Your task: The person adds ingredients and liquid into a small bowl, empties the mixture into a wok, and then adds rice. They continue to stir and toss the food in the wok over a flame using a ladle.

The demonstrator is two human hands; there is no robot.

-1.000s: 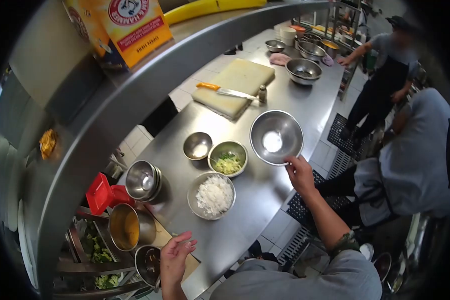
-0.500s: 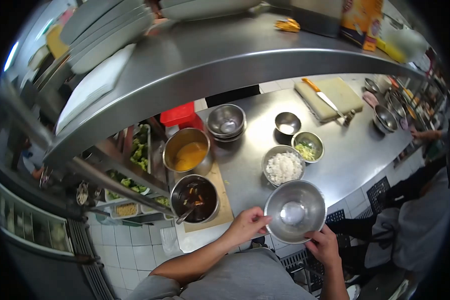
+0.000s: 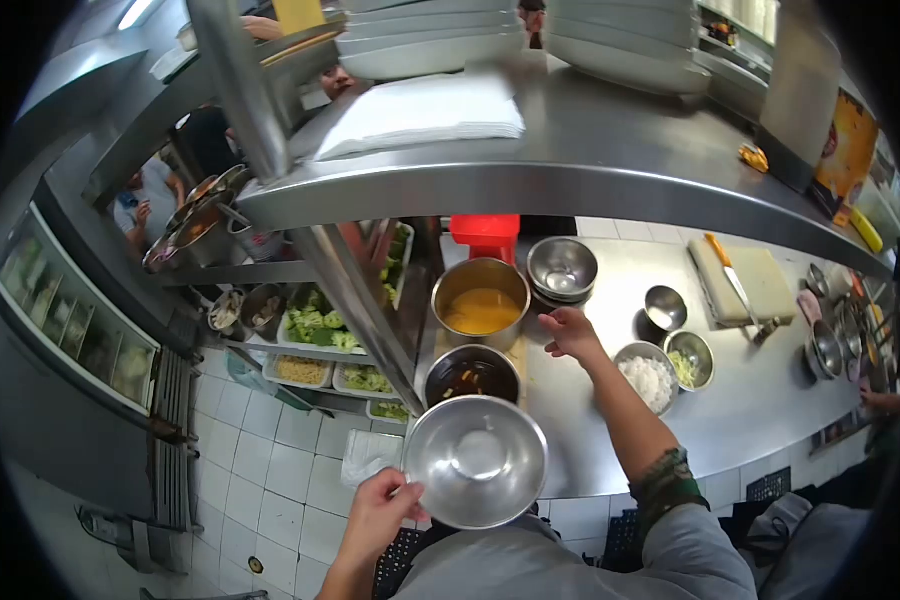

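My left hand grips the empty steel bowl by its rim, low before me. My right arm reaches forward, fingers loosely spread, empty, beside the pot of yellow liquid.

Left hand low and close to the body, fingers curled; right hand outstretched forward, palm down.

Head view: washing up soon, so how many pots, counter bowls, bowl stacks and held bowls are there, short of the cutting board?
Pots: 2
Counter bowls: 3
Bowl stacks: 1
Held bowl: 1
Total: 7
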